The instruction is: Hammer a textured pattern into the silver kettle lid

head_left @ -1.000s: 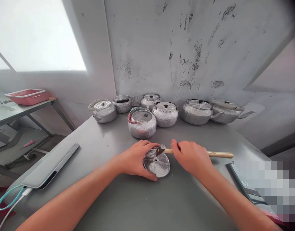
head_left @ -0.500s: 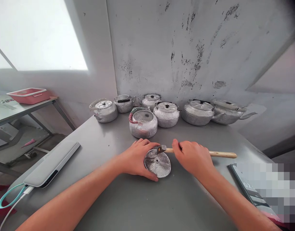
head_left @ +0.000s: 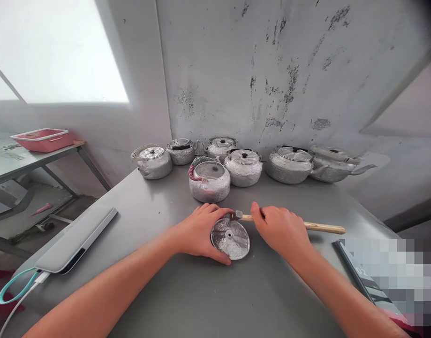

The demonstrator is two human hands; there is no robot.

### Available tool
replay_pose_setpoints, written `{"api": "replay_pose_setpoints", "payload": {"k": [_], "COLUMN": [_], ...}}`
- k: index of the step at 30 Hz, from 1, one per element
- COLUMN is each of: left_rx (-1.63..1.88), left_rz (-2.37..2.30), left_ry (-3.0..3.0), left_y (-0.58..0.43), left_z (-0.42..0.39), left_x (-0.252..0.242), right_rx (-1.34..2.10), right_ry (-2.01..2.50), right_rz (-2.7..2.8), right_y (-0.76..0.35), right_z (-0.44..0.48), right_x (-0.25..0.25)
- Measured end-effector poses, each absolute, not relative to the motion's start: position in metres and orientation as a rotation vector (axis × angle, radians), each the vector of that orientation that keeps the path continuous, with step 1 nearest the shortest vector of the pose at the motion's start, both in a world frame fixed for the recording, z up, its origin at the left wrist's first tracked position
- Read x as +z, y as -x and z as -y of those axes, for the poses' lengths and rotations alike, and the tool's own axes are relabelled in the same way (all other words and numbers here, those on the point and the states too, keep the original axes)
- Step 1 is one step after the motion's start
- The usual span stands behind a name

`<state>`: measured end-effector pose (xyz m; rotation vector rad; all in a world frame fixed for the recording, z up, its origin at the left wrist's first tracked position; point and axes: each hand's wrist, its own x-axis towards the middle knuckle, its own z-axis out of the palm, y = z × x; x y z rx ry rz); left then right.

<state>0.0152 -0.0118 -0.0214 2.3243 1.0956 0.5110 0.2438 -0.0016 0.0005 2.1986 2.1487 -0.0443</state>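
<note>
A round hammered-metal kettle lid lies on the grey table, its hollow side up with a small hole at the centre. My left hand grips the lid's left edge, thumb at the near rim and fingers along the far rim. In my right hand is a hammer, held by its wooden handle. The hammer's metal head is over the lid's far rim, close to my left fingertips; whether it touches the metal I cannot tell. Just beyond the lid stands an open kettle with a red and green wrapped handle.
Several dented silver kettles line the table's back by the stained wall. A grey power bank with cables lies at left, a phone at right. A pink basket sits on a side table.
The hammer head has shifted very slightly upward at the lid's far rim. My left hand and the lid stay in place.
</note>
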Motion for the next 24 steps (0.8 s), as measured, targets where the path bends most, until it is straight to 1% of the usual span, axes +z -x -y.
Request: {"api": "replay_pose_setpoints", "payload": {"k": [24], "left_rx": [0.493], "left_rz": [-1.097], "left_ry": [-2.332], "left_y": [-0.0147], "left_z": [0.0117], "left_x": [-0.0207], "right_rx": [-0.003], "right_ry": [-2.163], "right_rz": [-2.130], "right_y": [-0.2399], "right_z": [0.0026], "right_x": [0.0016]}}
